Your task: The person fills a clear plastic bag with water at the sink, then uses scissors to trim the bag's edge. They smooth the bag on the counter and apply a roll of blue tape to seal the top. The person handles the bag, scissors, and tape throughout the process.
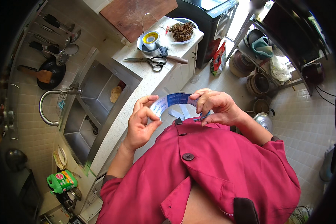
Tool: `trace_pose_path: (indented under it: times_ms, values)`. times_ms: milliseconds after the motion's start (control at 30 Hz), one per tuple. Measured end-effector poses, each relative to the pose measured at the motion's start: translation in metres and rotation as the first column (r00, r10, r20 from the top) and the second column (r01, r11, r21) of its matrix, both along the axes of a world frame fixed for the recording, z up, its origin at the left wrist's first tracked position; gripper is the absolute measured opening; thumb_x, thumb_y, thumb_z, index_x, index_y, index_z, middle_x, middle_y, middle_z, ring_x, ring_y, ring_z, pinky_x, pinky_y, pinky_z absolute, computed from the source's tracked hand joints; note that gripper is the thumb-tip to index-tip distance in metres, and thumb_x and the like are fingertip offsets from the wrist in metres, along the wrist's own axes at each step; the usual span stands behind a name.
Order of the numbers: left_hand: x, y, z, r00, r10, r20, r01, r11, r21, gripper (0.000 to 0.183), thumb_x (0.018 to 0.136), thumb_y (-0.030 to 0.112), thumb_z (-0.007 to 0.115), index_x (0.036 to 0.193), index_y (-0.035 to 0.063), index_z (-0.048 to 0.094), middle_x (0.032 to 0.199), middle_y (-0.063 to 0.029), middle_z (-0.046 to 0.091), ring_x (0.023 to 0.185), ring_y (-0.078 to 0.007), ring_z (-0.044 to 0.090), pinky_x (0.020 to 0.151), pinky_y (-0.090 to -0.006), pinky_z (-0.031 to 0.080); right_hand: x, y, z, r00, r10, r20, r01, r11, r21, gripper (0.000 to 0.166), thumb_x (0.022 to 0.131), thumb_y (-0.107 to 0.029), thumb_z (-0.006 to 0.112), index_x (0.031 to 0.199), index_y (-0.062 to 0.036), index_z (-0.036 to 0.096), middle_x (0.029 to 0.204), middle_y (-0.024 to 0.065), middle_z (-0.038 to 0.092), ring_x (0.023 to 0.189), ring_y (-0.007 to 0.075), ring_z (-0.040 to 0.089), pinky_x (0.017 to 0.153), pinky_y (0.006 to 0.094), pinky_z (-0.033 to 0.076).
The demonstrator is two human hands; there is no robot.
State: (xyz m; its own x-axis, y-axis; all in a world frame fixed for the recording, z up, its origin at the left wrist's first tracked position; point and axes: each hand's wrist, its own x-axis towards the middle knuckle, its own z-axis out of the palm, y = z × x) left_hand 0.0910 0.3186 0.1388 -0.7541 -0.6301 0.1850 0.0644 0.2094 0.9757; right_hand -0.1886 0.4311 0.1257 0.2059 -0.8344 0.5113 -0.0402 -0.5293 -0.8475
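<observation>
A curved strip of blue and white printed material (178,98) spans between my two hands in front of the red shirt. My left hand (142,121) pinches its one end between thumb and fingers. The other end is in my right hand (217,106), where part of the strip is folded and partly hidden by the fingers. Beyond them, on the speckled counter (154,81), lie black-handled scissors (154,61), a brush-like tool with a brown handle (177,59), a yellow-labelled roll (150,38) in a metal container, and a plate of brown dried strands (182,32).
A double steel sink (96,92) with a curved faucet (43,107) lies left of the counter. A wooden board (137,16) leans behind it. A green jug (62,181) stands at lower left. Pots (259,84) and a rack are at right; a red bag (219,60) stands on the floor.
</observation>
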Motion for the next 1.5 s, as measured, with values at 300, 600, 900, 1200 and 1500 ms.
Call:
trace_pose_path:
  times_ms: [300,600,900,1200,1500]
  values:
    - [-0.005,0.003,-0.019,0.983,0.166,0.084,-0.184,0.934,0.305,0.034,0.092,-0.012,0.045,0.123,-0.0035,0.054,0.114,-0.0152,0.064,0.101,-0.0211,0.069,0.085,-0.0346,0.063,0.003,0.013,-0.065,0.766,0.083,0.638,-0.258,0.948,0.186,0.02,0.085,-0.009,0.077,0.073,-0.006,0.061,0.097,0.0066,0.065,0.13,0.0313,0.053,0.103,0.0432,0.044]
    - [0.021,0.002,-0.015,0.961,0.258,0.099,-0.265,0.758,0.596,0.035,0.094,-0.007,0.044,0.128,-0.0038,0.052,0.112,-0.0162,0.064,0.101,-0.0296,0.072,0.078,-0.0415,0.066,0.015,0.042,-0.047,0.912,-0.381,0.152,0.085,0.538,0.838,0.035,0.095,-0.007,0.067,0.128,0.0011,0.058,0.13,0.0148,0.06,0.11,0.0217,0.064,0.085,0.0302,0.055]
    - [0.042,0.006,-0.022,0.948,0.3,0.107,-0.299,0.722,0.624,0.035,0.096,-0.004,0.045,0.131,-0.0044,0.049,0.11,-0.0194,0.066,0.098,-0.0314,0.072,0.076,-0.042,0.066,0.006,0.052,-0.045,0.925,-0.127,0.358,-0.25,0.507,0.825,0.043,0.091,0.001,0.07,0.132,0.0039,0.06,0.117,0.0105,0.07,0.106,0.0155,0.066,0.094,0.0301,0.054]
    - [0.039,0.013,-0.048,0.891,0.455,-0.005,-0.28,0.556,0.783,0.033,0.098,-0.001,0.045,0.131,-0.0033,0.049,0.116,-0.0201,0.065,0.102,-0.0331,0.071,0.083,-0.0452,0.064,0.002,0.009,-0.14,0.64,-0.342,0.688,-0.365,0.653,0.664,0.036,0.086,0.002,0.074,0.121,0.0019,0.065,0.111,0.0139,0.071,0.099,0.0226,0.07,0.09,0.0367,0.058]
    - [0.048,0.013,-0.052,0.81,0.581,-0.073,-0.385,0.623,0.681,0.033,0.1,-0.001,0.044,0.133,-0.0022,0.05,0.115,-0.017,0.065,0.103,-0.031,0.07,0.087,-0.046,0.063,0.007,-0.039,-0.148,0.654,-0.397,0.644,-0.209,0.723,0.658,0.042,0.089,0.0,0.073,0.128,-0.0011,0.06,0.102,0.0121,0.073,0.09,0.0193,0.072,0.081,0.0332,0.061]
